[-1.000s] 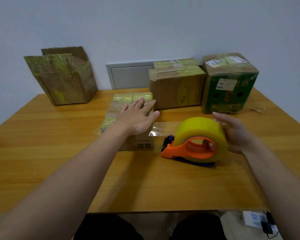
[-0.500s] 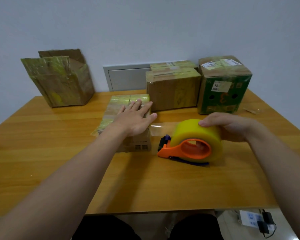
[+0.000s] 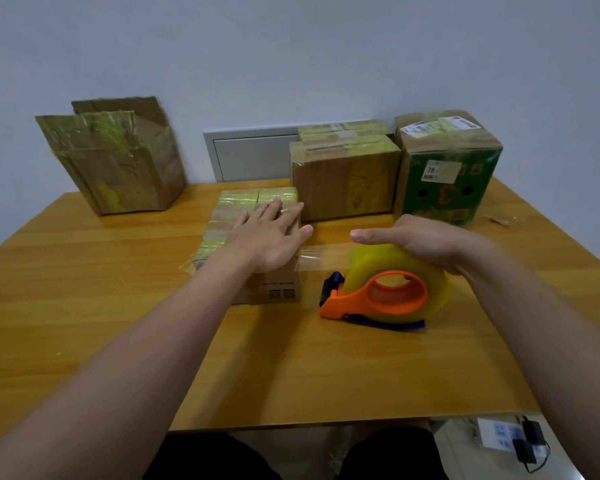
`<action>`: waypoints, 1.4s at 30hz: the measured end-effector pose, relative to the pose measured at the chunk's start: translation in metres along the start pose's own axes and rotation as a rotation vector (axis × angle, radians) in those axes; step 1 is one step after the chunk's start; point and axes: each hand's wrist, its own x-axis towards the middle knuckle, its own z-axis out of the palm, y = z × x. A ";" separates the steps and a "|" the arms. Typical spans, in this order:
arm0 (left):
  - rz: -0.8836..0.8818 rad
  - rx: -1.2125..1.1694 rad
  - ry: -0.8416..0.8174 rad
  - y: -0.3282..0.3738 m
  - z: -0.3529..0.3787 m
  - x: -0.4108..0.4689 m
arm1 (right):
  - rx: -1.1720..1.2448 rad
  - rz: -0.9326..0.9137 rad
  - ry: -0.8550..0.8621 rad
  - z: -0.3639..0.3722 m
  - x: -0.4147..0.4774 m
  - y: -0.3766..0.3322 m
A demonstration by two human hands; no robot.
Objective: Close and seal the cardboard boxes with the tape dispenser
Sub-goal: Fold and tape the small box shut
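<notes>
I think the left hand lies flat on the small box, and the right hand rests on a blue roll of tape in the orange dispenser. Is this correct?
Not quite: the roll is yellow, as the head view shows. The left hand lies flat on the small box, and the right hand rests on the roll in the orange dispenser.

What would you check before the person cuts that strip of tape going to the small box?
1. Flat left hand presses the small taped cardboard box: ok.
2. Right hand rests on top of the orange dispenser with the yellow tape roll: ok, but not gripping the handle.
3. Clear tape strip spans from box to dispenser: ok.
4. Strip stuck down on the box top: cannot tell, the hand hides it.
5. Dispenser sits on the wooden table: ok.
</notes>
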 end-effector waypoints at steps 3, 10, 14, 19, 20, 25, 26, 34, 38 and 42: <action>0.003 0.003 -0.008 0.001 0.000 0.000 | 0.117 -0.080 -0.003 0.004 -0.001 0.009; -0.001 -0.010 -0.016 0.001 -0.001 -0.001 | 0.443 -0.121 0.033 0.010 0.001 0.030; -0.010 -0.015 -0.013 0.001 -0.002 0.000 | 0.584 -0.124 -0.009 0.007 0.006 0.040; -0.004 -0.017 -0.012 0.000 -0.001 0.000 | 0.578 -0.110 -0.026 -0.006 0.005 0.047; -0.007 -0.018 -0.008 -0.001 -0.001 0.001 | 0.548 -0.109 -0.014 -0.007 0.005 0.048; -0.003 -0.016 -0.019 0.001 -0.001 -0.001 | 0.653 -0.129 -0.016 -0.003 0.002 0.061; -0.002 -0.018 -0.016 0.001 -0.002 -0.001 | 0.668 -0.138 -0.009 -0.002 0.001 0.062; -0.012 -0.021 -0.013 0.002 -0.001 -0.001 | 0.808 -0.212 -0.037 0.006 0.000 0.071; -0.009 -0.020 -0.016 0.003 -0.002 -0.002 | 0.888 -0.262 -0.068 0.011 -0.003 0.075; -0.007 -0.014 -0.016 0.002 -0.003 -0.002 | 0.867 -0.192 -0.030 0.015 -0.005 0.075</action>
